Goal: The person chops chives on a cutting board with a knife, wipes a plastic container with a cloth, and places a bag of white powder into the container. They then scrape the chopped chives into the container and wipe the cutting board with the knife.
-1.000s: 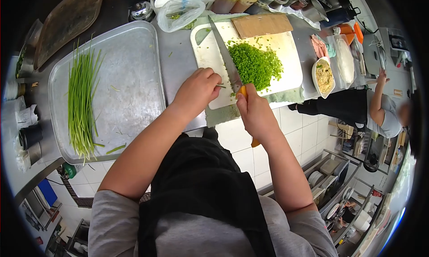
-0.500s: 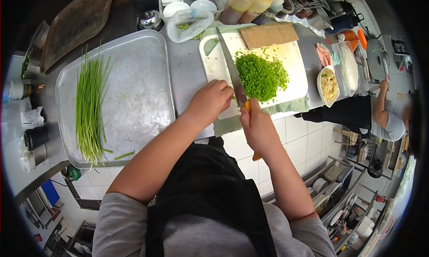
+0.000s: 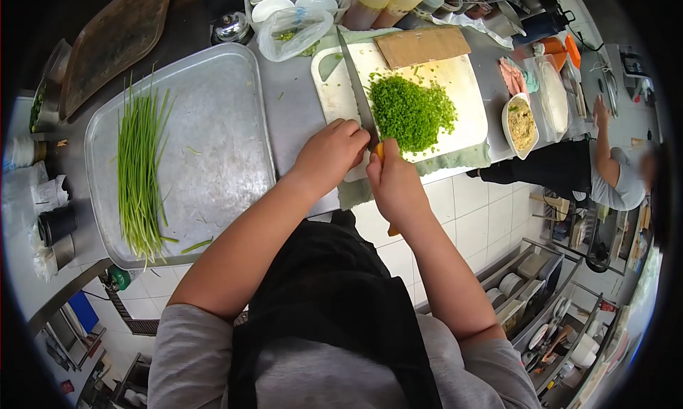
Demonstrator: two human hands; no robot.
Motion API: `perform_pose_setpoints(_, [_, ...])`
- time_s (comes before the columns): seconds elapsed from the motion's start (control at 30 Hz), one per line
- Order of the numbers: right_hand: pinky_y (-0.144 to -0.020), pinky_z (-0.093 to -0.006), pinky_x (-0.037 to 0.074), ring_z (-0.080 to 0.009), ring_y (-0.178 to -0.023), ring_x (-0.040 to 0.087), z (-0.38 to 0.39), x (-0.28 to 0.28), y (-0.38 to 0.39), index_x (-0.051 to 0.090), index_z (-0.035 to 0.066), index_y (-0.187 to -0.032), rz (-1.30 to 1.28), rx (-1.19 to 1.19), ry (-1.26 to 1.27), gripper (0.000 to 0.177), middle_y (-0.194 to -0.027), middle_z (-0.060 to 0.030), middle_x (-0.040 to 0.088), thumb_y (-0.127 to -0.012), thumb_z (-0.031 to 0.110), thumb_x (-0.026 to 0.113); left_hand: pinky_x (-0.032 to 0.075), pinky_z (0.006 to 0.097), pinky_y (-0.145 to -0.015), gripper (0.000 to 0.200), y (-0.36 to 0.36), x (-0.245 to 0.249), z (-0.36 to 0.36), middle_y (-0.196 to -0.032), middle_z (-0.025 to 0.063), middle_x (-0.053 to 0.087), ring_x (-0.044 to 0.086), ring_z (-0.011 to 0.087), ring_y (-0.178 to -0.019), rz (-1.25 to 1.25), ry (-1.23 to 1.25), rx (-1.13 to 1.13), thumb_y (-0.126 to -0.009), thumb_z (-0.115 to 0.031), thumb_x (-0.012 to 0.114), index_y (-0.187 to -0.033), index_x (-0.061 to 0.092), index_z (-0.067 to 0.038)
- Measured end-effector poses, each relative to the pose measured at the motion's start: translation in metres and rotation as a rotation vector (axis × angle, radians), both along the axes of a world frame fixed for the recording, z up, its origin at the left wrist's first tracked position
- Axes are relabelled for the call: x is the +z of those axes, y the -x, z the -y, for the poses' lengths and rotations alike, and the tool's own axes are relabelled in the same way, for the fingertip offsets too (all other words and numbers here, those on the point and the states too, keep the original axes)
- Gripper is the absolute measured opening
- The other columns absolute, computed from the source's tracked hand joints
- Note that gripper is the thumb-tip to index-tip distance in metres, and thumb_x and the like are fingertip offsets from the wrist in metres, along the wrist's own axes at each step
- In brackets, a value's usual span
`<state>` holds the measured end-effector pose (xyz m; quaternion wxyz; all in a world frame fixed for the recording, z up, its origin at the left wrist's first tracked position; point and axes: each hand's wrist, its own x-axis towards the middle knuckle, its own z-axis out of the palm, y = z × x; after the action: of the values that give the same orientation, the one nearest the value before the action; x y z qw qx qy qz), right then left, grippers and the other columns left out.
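My right hand (image 3: pixel 395 185) is wrapped round the yellow handle of a long knife (image 3: pixel 358 88), whose blade lies across the white cutting board (image 3: pixel 469 117). Close beside the blade, at the board's near left edge, my left hand (image 3: pixel 333 149) has its fingers curled; whatever they hold is hidden. A heap of finely chopped green stalks (image 3: pixel 413 113) lies just right of the blade. Long uncut green stalks (image 3: pixel 139 174) rest on the metal tray (image 3: pixel 213 138) to the left. A brown flat piece (image 3: pixel 423 47) sits along the board's far edge.
A plastic bag (image 3: pixel 295 35), white bowls (image 3: pixel 272 9) and sauce bottles (image 3: pixel 370 3) stand behind the board. Right of it are a bowl of pale food (image 3: pixel 521 126) and a green cloth (image 3: pixel 455 158) under the board. Another person (image 3: pixel 615 170) stands at far right.
My right hand and the knife have shifted slightly left and up, nearer my left hand. The other person's arm has moved up, and the view has shifted a little.
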<state>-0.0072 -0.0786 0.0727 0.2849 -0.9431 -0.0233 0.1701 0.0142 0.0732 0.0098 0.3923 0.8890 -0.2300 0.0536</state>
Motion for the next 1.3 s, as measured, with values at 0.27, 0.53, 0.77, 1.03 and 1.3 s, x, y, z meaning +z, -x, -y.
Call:
perform_pose_setpoints(0.27, [-0.065, -0.0552, 0.050, -0.0482, -0.072, 0.064, 0.008, 0.030, -0.004, 0.044, -0.002, -0.102, -0.072, 0.038, -0.011, 0.024, -0.074, -0.0297, 0.064, -0.101, 0.022, 0.047, 0.051, 0.0402, -0.078, 0.020, 0.004, 0.004, -0.010, -0.090, 0.0079, 0.059, 0.060, 0.0297, -0.089, 0.018, 0.047, 0.045, -0.076, -0.005, 0.073, -0.092, 0.061, -0.006])
perform_pose_setpoints(0.53, [-0.064, -0.0557, 0.050, -0.0486, -0.071, 0.063, 0.000, 0.004, -0.003, 0.044, -0.001, -0.101, 0.030, 0.031, 0.026, 0.023, -0.073, -0.0299, 0.063, -0.100, 0.021, 0.048, 0.052, 0.0402, -0.080, 0.012, 0.001, 0.001, -0.013, -0.088, 0.0078, 0.056, 0.059, 0.0279, -0.092, -0.030, -0.011, -0.003, -0.079, -0.007, 0.069, -0.083, 0.057, -0.007])
perform_pose_setpoints(0.77, [-0.064, -0.0555, 0.049, -0.0486, -0.071, 0.063, 0.000, 0.003, 0.003, 0.043, -0.001, -0.102, 0.046, 0.028, -0.028, 0.022, -0.072, -0.0292, 0.063, -0.100, 0.021, 0.047, 0.050, 0.0399, -0.073, 0.017, 0.003, -0.005, -0.010, -0.082, 0.0070, 0.055, 0.059, 0.0287, -0.083, 0.047, 0.059, 0.043, -0.073, -0.003, 0.071, -0.081, 0.057, -0.007])
perform_pose_setpoints(1.03, [-0.065, -0.0562, 0.049, -0.0498, -0.073, 0.063, -0.008, -0.001, 0.007, 0.043, -0.001, -0.103, 0.009, 0.005, 0.009, 0.023, -0.074, -0.0306, 0.063, -0.101, 0.023, 0.047, 0.051, 0.0398, -0.077, 0.013, 0.006, -0.004, -0.013, -0.087, 0.0078, 0.056, 0.059, 0.0285, -0.088, 0.035, 0.016, 0.018, -0.076, -0.005, 0.069, -0.083, 0.058, -0.006])
perform_pose_setpoints(1.3, [-0.067, -0.0562, 0.049, -0.0495, -0.074, 0.063, -0.006, 0.025, 0.011, 0.043, -0.001, -0.103, -0.153, -0.022, -0.035, 0.024, -0.075, -0.0306, 0.063, -0.101, 0.022, 0.047, 0.051, 0.0404, -0.075, 0.017, 0.009, -0.004, -0.018, -0.086, 0.0078, 0.056, 0.059, 0.0295, -0.086, 0.070, 0.081, 0.038, -0.074, -0.004, 0.072, -0.085, 0.059, -0.006])
